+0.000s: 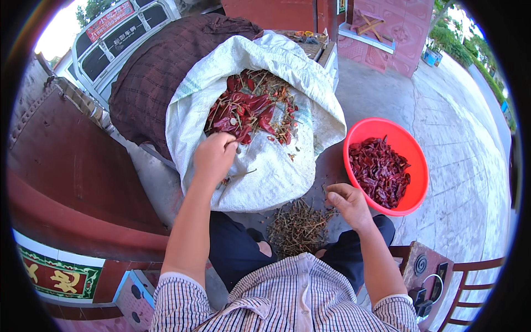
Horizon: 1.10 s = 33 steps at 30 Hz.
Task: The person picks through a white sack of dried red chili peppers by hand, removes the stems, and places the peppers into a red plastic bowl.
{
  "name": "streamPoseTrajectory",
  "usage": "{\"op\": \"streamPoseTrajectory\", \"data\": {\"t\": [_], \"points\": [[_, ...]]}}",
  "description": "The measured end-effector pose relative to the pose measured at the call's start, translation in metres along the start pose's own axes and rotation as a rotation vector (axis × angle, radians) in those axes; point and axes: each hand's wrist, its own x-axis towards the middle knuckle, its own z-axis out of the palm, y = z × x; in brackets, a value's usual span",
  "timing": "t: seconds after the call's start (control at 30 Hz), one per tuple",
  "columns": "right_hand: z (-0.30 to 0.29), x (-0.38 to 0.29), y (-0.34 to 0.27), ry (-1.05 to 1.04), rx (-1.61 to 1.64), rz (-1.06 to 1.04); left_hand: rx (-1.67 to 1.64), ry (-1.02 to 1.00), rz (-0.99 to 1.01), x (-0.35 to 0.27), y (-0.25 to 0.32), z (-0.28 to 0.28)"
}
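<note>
Dried red chili peppers (249,110) lie with loose stems and crumbs inside the open mouth of a white woven sack (265,176) whose rim is rolled back. My left hand (215,157) is at the near left edge of these peppers, thumb and fingers drawn together; whether something is pinched there is hidden. My right hand (348,204) hovers above a heap of chili stems (298,228) on the ground between my feet, just left of a red plastic basin (420,182). Its fingers are curled, and whatever may be between the tips is too small to make out. Destemmed-looking red chilies (379,172) partly fill the basin.
Behind the sack bulges a load under a dark checked cloth (149,79). A vehicle's white metal frame (124,37) stands at the far left. To my left is a dark red metal panel (70,157). A small stand (429,265) holding a mosquito coil is at my right.
</note>
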Motion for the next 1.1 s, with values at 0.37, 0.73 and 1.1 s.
{"op": "streamPoseTrajectory", "data": {"t": [0.37, 0.73, 1.1], "points": [[0.118, 0.025, -0.098, -0.202, 0.519, 0.005, -0.198, 0.257, 0.264, -0.129, 0.062, 0.005], [0.102, 0.004, -0.099, -0.331, -0.119, -0.223, -0.948, -0.169, -0.033, -0.113, 0.061, 0.004], [0.099, 0.003, -0.089, -0.246, -0.222, -0.643, -1.810, -0.148, -0.513, -0.126, 0.085, 0.013]]}}
